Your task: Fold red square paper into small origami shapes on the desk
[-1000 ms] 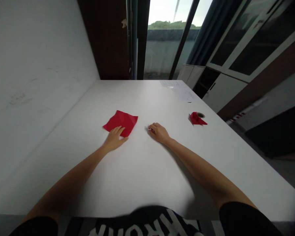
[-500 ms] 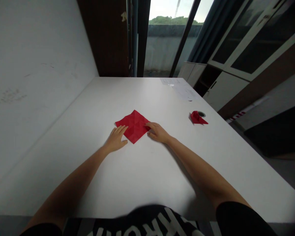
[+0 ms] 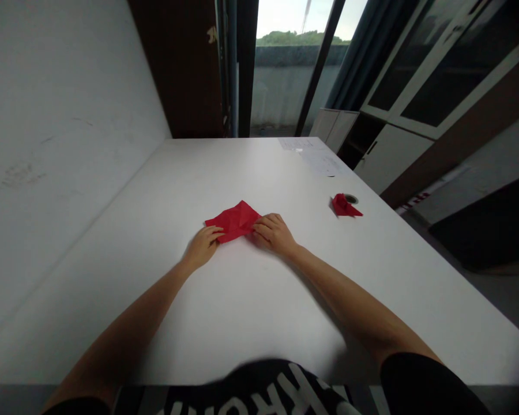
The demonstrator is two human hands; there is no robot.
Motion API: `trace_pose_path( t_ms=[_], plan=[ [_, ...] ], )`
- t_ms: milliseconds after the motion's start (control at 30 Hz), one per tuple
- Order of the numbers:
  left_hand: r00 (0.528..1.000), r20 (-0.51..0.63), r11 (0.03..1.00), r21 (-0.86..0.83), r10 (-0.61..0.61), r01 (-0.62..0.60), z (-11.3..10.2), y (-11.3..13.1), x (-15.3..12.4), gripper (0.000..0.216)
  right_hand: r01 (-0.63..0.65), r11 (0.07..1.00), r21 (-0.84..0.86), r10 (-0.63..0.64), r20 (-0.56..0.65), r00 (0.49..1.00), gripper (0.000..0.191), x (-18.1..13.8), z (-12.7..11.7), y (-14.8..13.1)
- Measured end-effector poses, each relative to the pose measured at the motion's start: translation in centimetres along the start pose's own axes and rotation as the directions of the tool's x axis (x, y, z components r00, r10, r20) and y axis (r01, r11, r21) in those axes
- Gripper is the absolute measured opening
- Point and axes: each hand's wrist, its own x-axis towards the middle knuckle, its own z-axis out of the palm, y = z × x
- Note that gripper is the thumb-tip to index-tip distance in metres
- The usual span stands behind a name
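Observation:
A sheet of red paper (image 3: 236, 221) with crease lines lies near the middle of the white table, its near edge bent up a little from the surface. My left hand (image 3: 204, 244) pinches the paper's lower left edge between thumb and fingers. On the other side, my right hand (image 3: 273, 233) is closed on the lower right edge, its fingertips bent over the paper. The thumbs are mostly hidden.
A folded red paper piece (image 3: 345, 206) rests on the right side of the table, touching or close to a dark round fitting (image 3: 351, 199). Printed sheets (image 3: 318, 158) lie at the far right. A white wall (image 3: 69, 144) borders the left side.
The paper, flat in a diamond shape before, now has its near part lifted and bent. Both hands have gone from resting on its corners to gripping its near edges.

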Motion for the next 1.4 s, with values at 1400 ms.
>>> trace_pose_path(
  t_ms=[1400],
  plan=[
    [0.988,0.119,0.961,0.246,0.096,-0.123,0.4,1.6,-0.6,0.046,0.047,0.980,0.194,-0.087,0.201,0.976,0.058,-1.0,0.9,0.4]
  ],
)
